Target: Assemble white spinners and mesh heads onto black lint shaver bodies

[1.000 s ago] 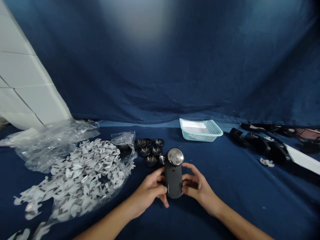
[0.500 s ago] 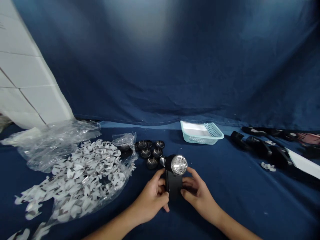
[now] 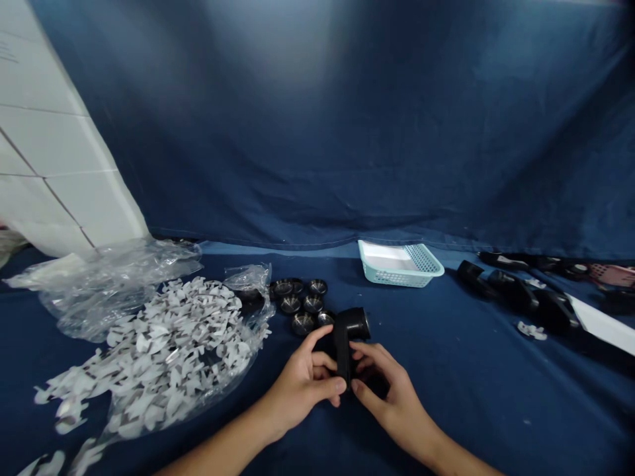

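Observation:
A black fabric shaver (image 3: 343, 347) stands upright between my hands, its round head turned to the right so the metal mesh shows only as a thin edge. My left hand (image 3: 302, 380) grips the handle from the left, thumb low on it and index finger up near the head. From the right, my right hand (image 3: 391, 393) has curled fingers against the handle, with its thumb close to the lower end. Just behind the shaver sit several black round caps with metal mesh (image 3: 303, 323), grouped on the blue cloth.
A heap of small white-grey plastic parts (image 3: 173, 357) spreads over clear plastic bags (image 3: 124, 277) at left. A light-blue basket (image 3: 401, 274) with something white inside stands at the back. More black shaver bodies (image 3: 513, 291), a white part (image 3: 532, 330) and a white board (image 3: 602, 324) lie at right.
The fabric shaver has been turned so its mesh face, which pointed toward me, now points right. My left thumb has shifted onto the lower handle.

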`<state>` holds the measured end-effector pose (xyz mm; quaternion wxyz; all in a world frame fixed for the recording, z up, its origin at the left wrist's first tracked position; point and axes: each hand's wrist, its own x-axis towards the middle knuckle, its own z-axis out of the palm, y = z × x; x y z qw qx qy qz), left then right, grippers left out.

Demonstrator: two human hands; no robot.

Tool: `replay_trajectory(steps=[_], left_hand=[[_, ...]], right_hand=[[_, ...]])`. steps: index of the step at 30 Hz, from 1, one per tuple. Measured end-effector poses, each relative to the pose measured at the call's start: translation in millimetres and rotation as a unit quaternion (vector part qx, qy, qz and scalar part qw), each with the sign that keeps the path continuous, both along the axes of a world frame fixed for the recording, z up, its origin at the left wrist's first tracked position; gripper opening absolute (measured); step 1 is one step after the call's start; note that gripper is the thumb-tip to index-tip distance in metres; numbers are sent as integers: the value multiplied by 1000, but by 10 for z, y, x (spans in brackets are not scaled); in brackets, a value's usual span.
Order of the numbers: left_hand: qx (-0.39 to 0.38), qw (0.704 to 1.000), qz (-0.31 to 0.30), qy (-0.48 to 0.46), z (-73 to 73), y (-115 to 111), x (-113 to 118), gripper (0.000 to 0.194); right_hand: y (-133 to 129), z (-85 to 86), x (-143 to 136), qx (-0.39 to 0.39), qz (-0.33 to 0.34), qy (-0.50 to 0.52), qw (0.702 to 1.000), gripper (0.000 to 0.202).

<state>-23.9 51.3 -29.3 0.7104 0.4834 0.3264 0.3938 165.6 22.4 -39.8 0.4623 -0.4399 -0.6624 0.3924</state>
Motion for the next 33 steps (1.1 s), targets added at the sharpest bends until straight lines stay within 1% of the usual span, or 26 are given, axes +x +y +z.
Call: replay_trajectory(steps=[6, 9, 12, 14, 17, 21, 24, 27, 30, 33], left_hand=[[32, 999, -11, 36, -13, -3, -2, 86], [68, 995, -17, 70, 13, -27, -17, 81], [119, 986, -14, 112, 47, -69, -28, 75], [148, 979, -12, 140, 65, -107, -26, 69], [179, 966, -9, 188, 91, -166, -10, 56], [199, 956, 6, 215, 148, -204, 12, 44], [202, 954, 9, 222, 186, -191, 8, 32], [223, 939, 1, 261, 197, -169, -9, 31], [252, 919, 6, 303, 189, -155, -20, 33], [259, 912, 17, 318, 183, -146, -18, 34]], right_hand=[[-52, 42, -20, 5, -17, -18, 1000, 25], [-87, 57, -26, 11, -23, -30, 999, 21], [-119, 63, -34, 23, -25, -40, 999, 23], [-134, 57, -38, 28, -27, -41, 998, 28], [-146, 29, -40, 20, -51, -32, 998, 38], [-145, -7, -34, -6, -79, -54, 995, 44], [-145, 1, -34, -22, -52, -38, 998, 42], [-154, 31, -51, -25, -18, -11, 999, 39], [-167, 51, -72, -26, -19, -15, 999, 38], [-169, 46, -81, -25, -15, -6, 1000, 35]])
